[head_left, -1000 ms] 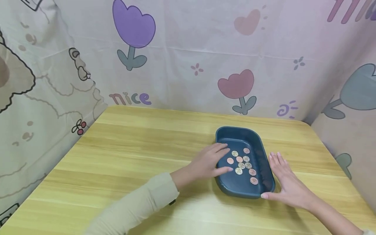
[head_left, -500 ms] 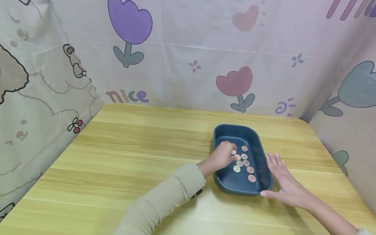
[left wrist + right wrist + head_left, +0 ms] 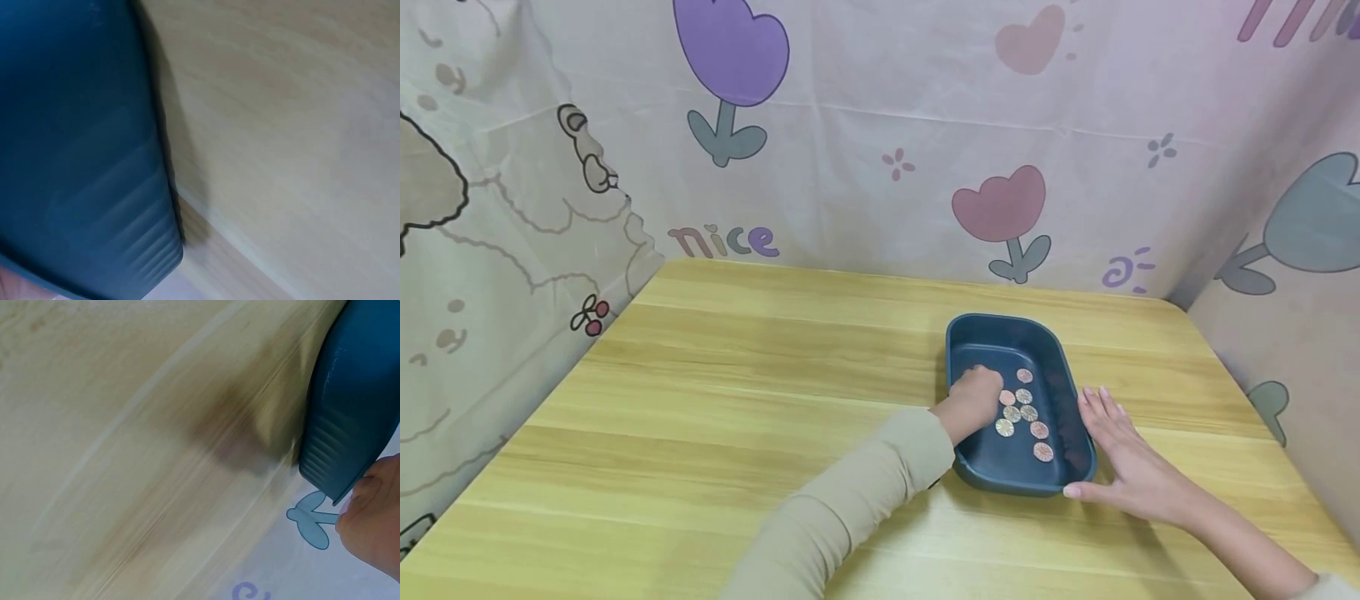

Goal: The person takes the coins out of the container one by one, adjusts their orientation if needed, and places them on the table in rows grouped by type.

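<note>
A dark blue tray [image 3: 1011, 479] with rounded corners stands on the table, several copper- and brass-coloured coins [image 3: 1042, 452] lying flat on its floor. My left hand [image 3: 976, 396] reaches in over the tray's left side, fingers curled down near the floor beside the coins. Its fingertips are hidden behind the back of the hand, so whether a coin is between them does not show. Against the tray's outer right side rests my right hand [image 3: 1131, 467], fingers straight and thumb at the near right corner. The left wrist view shows mostly the tray's ribbed outer wall [image 3: 94, 156].
The wood-grain table [image 3: 737, 375] extends left and in front of the tray. Behind it hangs a cloth [image 3: 850, 167] printed with flowers, meeting the table's far edge; more printed cloth [image 3: 497, 292] lines the left side.
My left hand has moved right and down into the tray, its fingers going from spread to curled, covering coins seen a second ago. The right hand stays at the tray's side.
</note>
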